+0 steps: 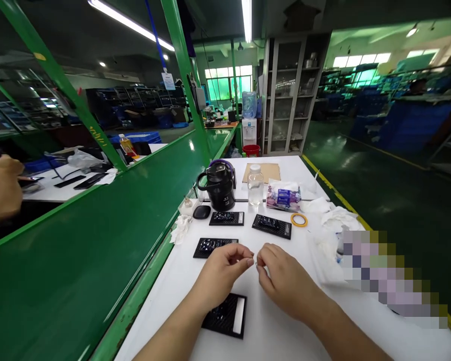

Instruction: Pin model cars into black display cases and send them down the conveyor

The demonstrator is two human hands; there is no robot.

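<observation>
Below the black jug (221, 189), both hands meet over the white desk (278, 333), fingertips near each other. On the left hand (225, 268), thumb and forefinger are pressed together at the tips; whether they pinch something is too small to tell. The right hand (283, 273) has its fingers curled in toward the thumb, and what they grip, if anything, cannot be made out.

Nearest the wearer, farthest from the jug, the front panel (229, 323) lies flat, black with a white strip, partly behind the left forearm. Between it and the jug, the middle panel (210, 245) is partly covered by the left hand. Just below the jug lies the rear panel (226, 218); to its lower right, the slanted panel (271, 226), near the yellow tape roll (292, 219). Right of the jug stand a clear bottle (255, 186) and a tissue pack (284, 196).
</observation>
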